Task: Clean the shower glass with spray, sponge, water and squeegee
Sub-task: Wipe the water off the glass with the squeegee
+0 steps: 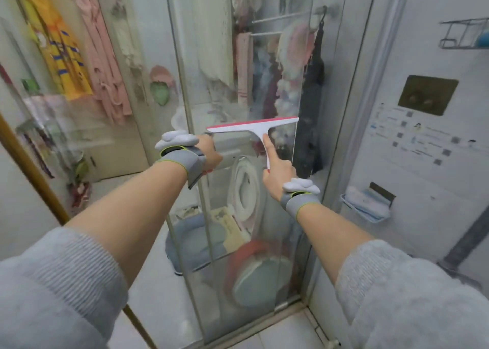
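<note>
On glass door | right hand grips squeegee | left hand fingers hidden

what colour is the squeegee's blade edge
Red-pink, along the top of the white squeegee; head view.

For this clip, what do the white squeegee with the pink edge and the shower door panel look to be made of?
White squeegee with the pink blade edge: likely moulded plastic, smooth and matte, uniform in colour; the pink strip looks like rubber, though that is unclear. Clear shower door panel: glass, transparent with a hazy, streaked film and things visible through it. The right hand grips the handle.
</note>
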Demonstrator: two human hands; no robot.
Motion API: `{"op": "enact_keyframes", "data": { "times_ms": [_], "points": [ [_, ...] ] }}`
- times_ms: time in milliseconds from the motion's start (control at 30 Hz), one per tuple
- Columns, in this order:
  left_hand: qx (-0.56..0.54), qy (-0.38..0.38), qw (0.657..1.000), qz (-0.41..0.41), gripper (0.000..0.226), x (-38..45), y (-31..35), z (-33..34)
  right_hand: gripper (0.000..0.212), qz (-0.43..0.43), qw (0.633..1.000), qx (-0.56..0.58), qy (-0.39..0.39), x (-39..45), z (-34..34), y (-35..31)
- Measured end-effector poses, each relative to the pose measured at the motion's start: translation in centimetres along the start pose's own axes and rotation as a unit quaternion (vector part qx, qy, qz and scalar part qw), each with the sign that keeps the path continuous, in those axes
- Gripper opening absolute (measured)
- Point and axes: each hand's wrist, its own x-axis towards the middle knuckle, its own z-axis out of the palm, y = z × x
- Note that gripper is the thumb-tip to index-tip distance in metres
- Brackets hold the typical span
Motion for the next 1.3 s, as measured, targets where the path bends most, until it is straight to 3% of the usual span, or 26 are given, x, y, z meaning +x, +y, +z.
{"op": "enact_keyframes", "data": {
  "times_ms": [300, 500, 567, 633, 667, 867, 1033, 1300],
  "points": [
    [0.002, -0.059, 0.998, -0.026, 0.037, -1.9, -3.3, 6.1, 0.079, 0.086, 0.990, 0.025, -0.109, -4.9, 7.3, 1.8],
    [-0.022, -0.071, 0.997, -0.027, 0.038, -3.9, -4.3, 5.7, 0.078, 0.075, 0.995, 0.049, -0.049, -6.4, 5.4, 1.6],
    [-0.032, -0.060, 0.997, -0.024, 0.038, -4.7, -4.4, 4.4, 0.056, 0.071, 0.997, 0.039, -0.015, -6.1, 3.5, 1.1],
    [-0.041, -0.047, 0.998, -0.018, 0.037, -4.9, -4.0, 3.2, 0.017, 0.056, 0.998, 0.028, 0.014, -4.9, 1.7, 0.7],
    [-0.045, -0.041, 0.998, -0.012, 0.037, -5.1, -3.8, 2.5, 0.012, 0.046, 0.998, 0.029, 0.030, -4.4, 0.5, 0.1],
    [-0.048, -0.015, 0.999, 0.011, 0.034, -5.6, -1.1, -2.6, 0.034, 0.016, 0.997, 0.012, 0.080, 1.1, -7.7, -4.7],
    [-0.069, 0.035, 0.997, 0.008, 0.035, -4.2, 0.3, -7.3, 0.035, -0.023, 0.995, 0.010, 0.092, 4.9, -12.1, -7.1],
    [-0.078, -0.022, 0.996, -0.027, 0.033, -0.3, 0.5, -0.1, 0.018, -0.031, 0.993, 0.053, 0.102, 6.2, -7.4, -5.1]
  ]
}}
